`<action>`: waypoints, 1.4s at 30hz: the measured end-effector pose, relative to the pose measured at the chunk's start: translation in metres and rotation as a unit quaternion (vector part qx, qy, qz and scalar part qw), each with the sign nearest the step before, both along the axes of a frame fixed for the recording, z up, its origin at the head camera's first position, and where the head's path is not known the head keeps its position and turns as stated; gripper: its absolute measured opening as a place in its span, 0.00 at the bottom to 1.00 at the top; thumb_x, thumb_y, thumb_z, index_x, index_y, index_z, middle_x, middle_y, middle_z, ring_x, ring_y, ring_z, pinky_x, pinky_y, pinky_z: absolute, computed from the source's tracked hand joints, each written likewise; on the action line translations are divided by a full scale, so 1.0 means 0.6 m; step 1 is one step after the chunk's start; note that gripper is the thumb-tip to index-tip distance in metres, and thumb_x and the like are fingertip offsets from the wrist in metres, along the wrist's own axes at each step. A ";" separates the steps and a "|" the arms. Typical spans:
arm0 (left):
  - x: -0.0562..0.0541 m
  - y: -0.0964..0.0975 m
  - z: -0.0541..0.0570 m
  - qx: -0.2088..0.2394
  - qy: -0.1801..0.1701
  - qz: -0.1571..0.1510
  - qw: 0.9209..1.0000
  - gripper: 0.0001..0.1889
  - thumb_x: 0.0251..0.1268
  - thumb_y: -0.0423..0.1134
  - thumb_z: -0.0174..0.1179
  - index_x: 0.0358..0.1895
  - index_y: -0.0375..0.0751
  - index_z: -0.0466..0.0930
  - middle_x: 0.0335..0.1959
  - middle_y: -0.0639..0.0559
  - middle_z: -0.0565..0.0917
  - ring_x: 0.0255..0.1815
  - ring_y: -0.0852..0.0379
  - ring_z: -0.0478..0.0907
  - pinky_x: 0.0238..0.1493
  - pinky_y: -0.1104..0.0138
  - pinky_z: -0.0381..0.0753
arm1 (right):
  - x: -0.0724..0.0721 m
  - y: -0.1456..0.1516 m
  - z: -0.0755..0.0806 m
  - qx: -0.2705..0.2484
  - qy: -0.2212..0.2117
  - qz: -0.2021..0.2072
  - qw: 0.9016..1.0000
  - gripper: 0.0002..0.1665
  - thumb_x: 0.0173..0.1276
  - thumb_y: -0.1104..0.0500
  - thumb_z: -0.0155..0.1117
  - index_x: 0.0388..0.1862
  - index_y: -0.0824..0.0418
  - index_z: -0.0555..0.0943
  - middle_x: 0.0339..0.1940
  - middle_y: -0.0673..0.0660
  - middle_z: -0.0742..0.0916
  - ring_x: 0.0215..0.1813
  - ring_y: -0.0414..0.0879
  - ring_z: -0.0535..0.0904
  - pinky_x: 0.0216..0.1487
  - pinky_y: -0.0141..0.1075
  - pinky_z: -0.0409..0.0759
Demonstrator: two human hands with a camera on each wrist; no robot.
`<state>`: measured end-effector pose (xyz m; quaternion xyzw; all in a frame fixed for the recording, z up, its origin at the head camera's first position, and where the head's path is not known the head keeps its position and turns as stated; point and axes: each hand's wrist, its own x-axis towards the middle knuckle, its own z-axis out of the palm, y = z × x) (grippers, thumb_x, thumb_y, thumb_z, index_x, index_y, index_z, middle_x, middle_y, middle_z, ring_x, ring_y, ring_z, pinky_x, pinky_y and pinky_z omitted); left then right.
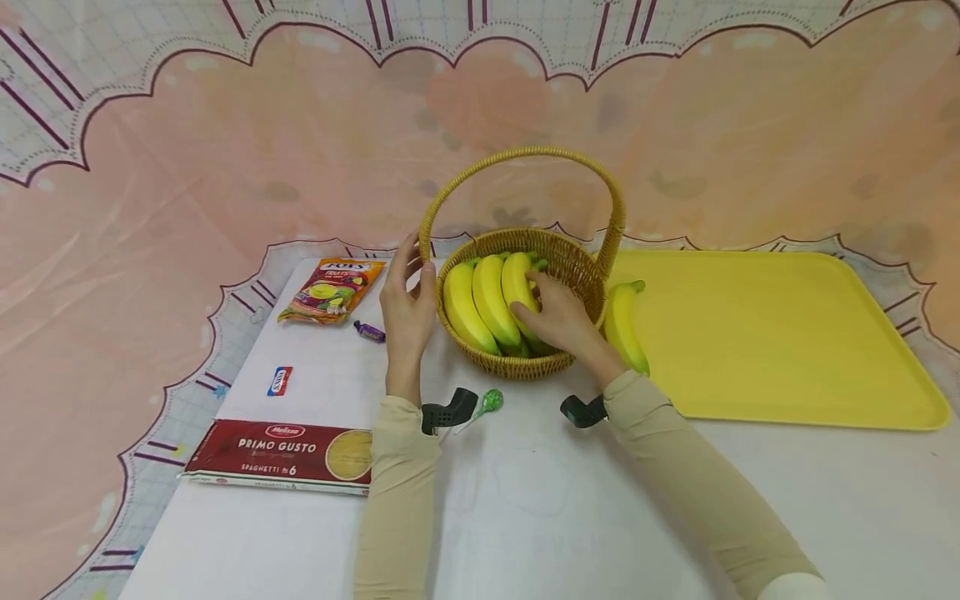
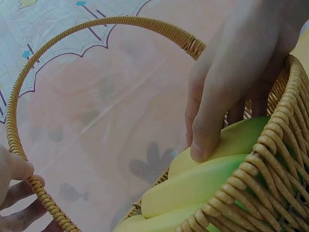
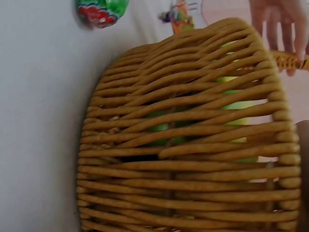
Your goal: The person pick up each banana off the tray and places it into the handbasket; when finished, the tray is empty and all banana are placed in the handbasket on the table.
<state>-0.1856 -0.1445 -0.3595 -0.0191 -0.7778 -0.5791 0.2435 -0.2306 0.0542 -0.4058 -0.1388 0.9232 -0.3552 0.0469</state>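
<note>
A wicker basket [image 1: 517, 367] with a tall arched handle [image 1: 525, 152] stands in the middle of the table and holds several yellow bananas [image 1: 465, 304]. My left hand [image 1: 407, 308] holds the handle near its left base; the left wrist view shows the thumb and fingers on either side of it. Inside the basket, my right hand [image 1: 561, 315] grips the rightmost banana [image 1: 516, 279], thumb on its near side [image 2: 222, 140]. Some of the right fingers are hidden behind that banana. In the right wrist view the basket's woven wall [image 3: 193, 145] covers most of the scene.
Right of the basket, another banana [image 1: 624, 325] lies at the left edge of a yellow tray [image 1: 780, 333]. A green lollipop [image 1: 491, 401] lies in front. To the left are a candy bag [image 1: 332, 292], a purple sweet [image 1: 369, 332], a small red-blue packet [image 1: 280, 381] and spaghetti [image 1: 281, 457].
</note>
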 end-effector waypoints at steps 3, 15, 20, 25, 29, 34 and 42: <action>-0.002 -0.001 -0.002 0.001 0.003 0.001 1.000 0.23 0.70 0.31 0.48 0.68 0.42 0.66 0.60 0.38 0.74 0.61 0.43 0.73 0.60 0.51 0.76 | -0.003 -0.001 -0.002 0.009 -0.002 0.005 1.000 0.40 0.69 0.46 0.54 0.72 0.64 0.58 0.65 0.63 0.74 0.61 0.56 0.74 0.61 0.49 0.74; 0.001 0.001 -0.008 0.002 0.015 -0.002 1.000 0.23 0.70 0.30 0.48 0.68 0.41 0.66 0.60 0.36 0.74 0.60 0.41 0.73 0.59 0.49 0.76 | 0.018 0.033 -0.001 -0.071 0.052 -0.014 0.996 0.31 0.70 0.51 0.55 0.67 0.61 0.65 0.49 0.58 0.80 0.47 0.50 0.77 0.45 0.43 0.78; 0.002 0.001 -0.008 0.001 0.017 0.000 1.000 0.23 0.70 0.30 0.48 0.68 0.42 0.66 0.60 0.36 0.74 0.60 0.42 0.73 0.59 0.51 0.76 | 0.036 0.061 -0.007 -0.122 0.097 -0.039 0.987 0.22 0.71 0.55 0.53 0.61 0.62 0.72 0.47 0.57 0.81 0.47 0.49 0.77 0.44 0.39 0.77; 0.000 0.000 -0.008 -0.003 0.016 0.002 1.000 0.23 0.70 0.30 0.48 0.68 0.42 0.66 0.59 0.37 0.74 0.60 0.43 0.74 0.59 0.52 0.77 | 0.052 0.093 -0.014 -0.151 0.124 -0.074 0.978 0.18 0.72 0.57 0.52 0.56 0.63 0.74 0.47 0.58 0.81 0.47 0.49 0.76 0.45 0.38 0.75; 0.000 0.000 -0.008 -0.002 0.016 0.004 1.000 0.23 0.70 0.31 0.48 0.67 0.42 0.67 0.59 0.37 0.75 0.60 0.43 0.74 0.59 0.51 0.77 | 0.062 0.115 -0.019 -0.153 0.136 -0.090 0.975 0.18 0.72 0.58 0.52 0.56 0.64 0.74 0.49 0.60 0.81 0.50 0.51 0.76 0.46 0.41 0.76; 0.000 0.000 -0.007 -0.002 0.015 0.004 1.000 0.23 0.70 0.31 0.48 0.67 0.42 0.66 0.59 0.37 0.75 0.60 0.43 0.74 0.59 0.51 0.76 | 0.070 0.142 -0.038 -0.128 0.135 -0.111 0.976 0.17 0.70 0.60 0.52 0.55 0.65 0.74 0.48 0.61 0.81 0.48 0.53 0.78 0.42 0.34 0.75; 0.001 0.000 -0.007 -0.002 0.013 0.002 1.000 0.24 0.70 0.30 0.48 0.68 0.44 0.66 0.60 0.37 0.74 0.60 0.43 0.73 0.60 0.50 0.76 | 0.074 0.176 -0.069 -0.096 0.072 -0.133 0.984 0.21 0.71 0.57 0.51 0.58 0.67 0.71 0.49 0.65 0.79 0.50 0.56 0.75 0.47 0.44 0.76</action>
